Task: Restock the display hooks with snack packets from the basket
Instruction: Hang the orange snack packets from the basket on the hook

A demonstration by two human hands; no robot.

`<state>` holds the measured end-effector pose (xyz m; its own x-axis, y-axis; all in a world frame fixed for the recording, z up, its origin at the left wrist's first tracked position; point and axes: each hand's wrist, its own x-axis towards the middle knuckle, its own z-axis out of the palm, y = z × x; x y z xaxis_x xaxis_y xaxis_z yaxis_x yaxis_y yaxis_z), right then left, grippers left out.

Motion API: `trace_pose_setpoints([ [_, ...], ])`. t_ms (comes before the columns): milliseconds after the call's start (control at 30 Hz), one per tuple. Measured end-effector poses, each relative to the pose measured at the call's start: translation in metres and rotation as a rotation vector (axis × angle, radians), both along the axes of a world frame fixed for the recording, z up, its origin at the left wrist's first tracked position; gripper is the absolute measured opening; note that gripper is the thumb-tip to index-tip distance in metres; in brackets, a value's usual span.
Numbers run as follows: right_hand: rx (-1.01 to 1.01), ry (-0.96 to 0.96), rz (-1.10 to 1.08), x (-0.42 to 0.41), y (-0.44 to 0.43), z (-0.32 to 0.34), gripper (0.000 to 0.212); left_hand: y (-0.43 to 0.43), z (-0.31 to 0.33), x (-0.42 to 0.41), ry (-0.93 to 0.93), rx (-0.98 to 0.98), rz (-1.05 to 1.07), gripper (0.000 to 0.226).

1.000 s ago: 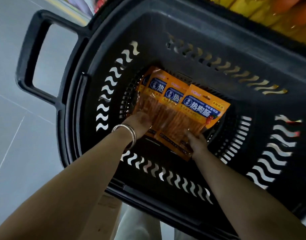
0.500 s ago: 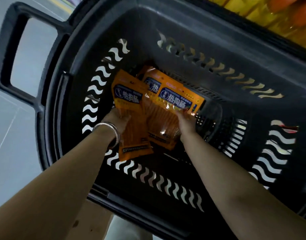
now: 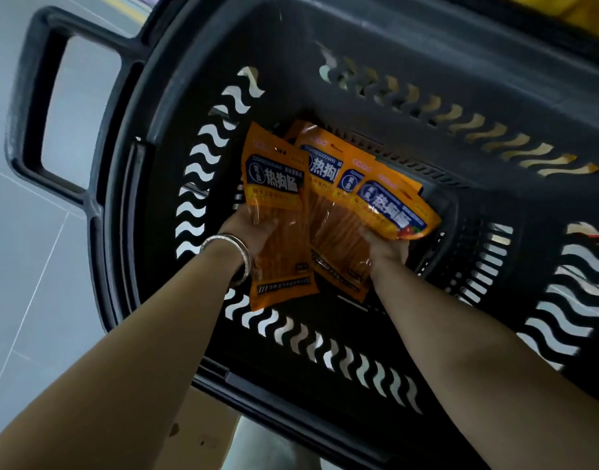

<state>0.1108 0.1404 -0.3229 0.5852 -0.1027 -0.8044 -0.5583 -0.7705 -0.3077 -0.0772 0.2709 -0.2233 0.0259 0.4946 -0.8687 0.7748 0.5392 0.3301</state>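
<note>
The orange snack packets (image 3: 328, 184) lay low inside the black basket (image 3: 325, 351), fanned between both hands. The left hand (image 3: 247, 228) gripped 1 packet (image 3: 274, 198); the right hand (image 3: 386, 247) clutched several from beneath. This looked like gathering stock. Next they needed lifting toward the hooks, which were out of view. The fingers were mostly hidden and the packet count was unclear.

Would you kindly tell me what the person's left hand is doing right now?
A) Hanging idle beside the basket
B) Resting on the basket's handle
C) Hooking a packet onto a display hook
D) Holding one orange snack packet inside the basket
D: the left hand grips a single orange packet down inside the black basket, while the right hand holds the other packets.
</note>
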Motion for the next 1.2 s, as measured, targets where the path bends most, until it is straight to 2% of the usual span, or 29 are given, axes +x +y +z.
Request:
trace_pose_setpoints([
  [67, 0.066, -0.012, -0.051, 0.005, -0.014, 0.018, 0.058, -0.001, 0.010, 0.003, -0.054, -0.046, 0.101, 0.022],
  [133, 0.157, -0.022, -0.076, 0.012, -0.026, 0.043, 0.050, -0.003, 0.023, 0.008, -0.083, -0.020, 0.127, 0.028],
  [233, 0.228, -0.122, 0.125, 0.024, -0.042, 0.086, 0.038, -0.011, 0.056, 0.021, -0.123, 0.081, 0.184, 0.029],
  [333, 0.220, -0.230, 0.295, 0.027, -0.059, 0.139, 0.024, -0.024, 0.099, 0.029, -0.144, 0.132, 0.142, 0.025],
  [433, 0.242, -0.339, 0.419, 0.025, -0.073, 0.197, 0.033, -0.034, 0.143, 0.032, -0.191, 0.171, 0.067, 0.034],
  [533, 0.269, -0.487, 0.479, 0.027, -0.089, 0.252, 0.026, -0.046, 0.184, 0.041, -0.279, 0.275, 0.010, 0.019],
  [633, 0.355, -0.583, 0.415, 0.030, -0.110, 0.303, 0.025, -0.061, 0.227, 0.057, -0.377, 0.397, -0.051, 0.011],
  [733, 0.456, -0.672, 0.220, 0.038, -0.141, 0.348, 0.026, -0.085, 0.269, 0.077, -0.478, 0.483, -0.099, 0.010],
  [800, 0.643, -0.722, 0.045, 0.046, -0.165, 0.378, 0.019, -0.106, 0.294, 0.093, -0.527, 0.560, -0.140, 0.005],
  [867, 0.773, -0.751, -0.075, 0.064, -0.192, 0.405, 0.016, -0.130, 0.320, 0.115, -0.580, 0.590, -0.163, 0.016],
  [967, 0.768, -0.838, -0.082, 0.105, -0.246, 0.431, 0.026, -0.171, 0.356, 0.156, -0.581, 0.646, -0.211, 0.033],
  [1100, 0.681, -1.032, -0.036, 0.168, -0.322, 0.476, 0.045, -0.236, 0.400, 0.220, -0.676, 0.733, -0.189, 0.034],
  [1200, 0.699, -1.165, 0.056, 0.204, -0.370, 0.517, 0.042, -0.277, 0.430, 0.264, -0.797, 0.802, -0.210, 0.030],
])
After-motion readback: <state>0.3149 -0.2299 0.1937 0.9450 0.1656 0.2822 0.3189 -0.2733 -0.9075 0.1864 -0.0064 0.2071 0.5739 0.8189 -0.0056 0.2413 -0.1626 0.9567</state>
